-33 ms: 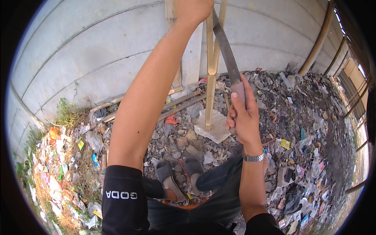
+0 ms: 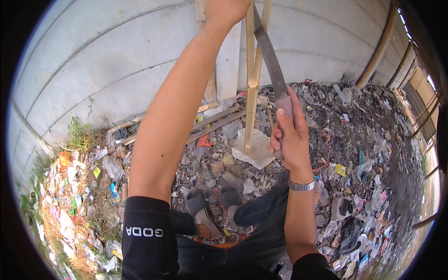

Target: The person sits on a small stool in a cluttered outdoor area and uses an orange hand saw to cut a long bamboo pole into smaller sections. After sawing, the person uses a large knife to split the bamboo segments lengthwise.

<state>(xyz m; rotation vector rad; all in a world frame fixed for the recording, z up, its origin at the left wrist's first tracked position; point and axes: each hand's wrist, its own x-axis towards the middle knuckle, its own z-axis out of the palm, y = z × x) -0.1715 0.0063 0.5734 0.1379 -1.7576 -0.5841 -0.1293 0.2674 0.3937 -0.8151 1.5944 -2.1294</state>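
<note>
A split bamboo pole (image 2: 251, 109) stands upright, its foot on a pale flat stone slab (image 2: 260, 154). Above its node the pole parts into two strips. My left hand (image 2: 227, 10) is closed at the upper edge of the picture, against the left strip; most of its fingers are out of sight. In my right hand (image 2: 293, 135) is the wooden handle of a machete (image 2: 271, 60), gripped with the thumb along it. The dark blade slants up and left, crossing the right strip near the top, where its tip is hidden.
A grey panel wall (image 2: 116, 60) rises ahead. Wooden poles (image 2: 217, 127) lie at its foot. Rubble and plastic litter (image 2: 354, 186) cover the ground, with weeds (image 2: 77, 133) at left. My sandalled feet (image 2: 203, 210) stand close to the slab. Slanted posts (image 2: 380, 46) line the right.
My left hand has shifted slightly left and up. The machete and my right hand have barely moved; the bamboo pole stays on the slab.
</note>
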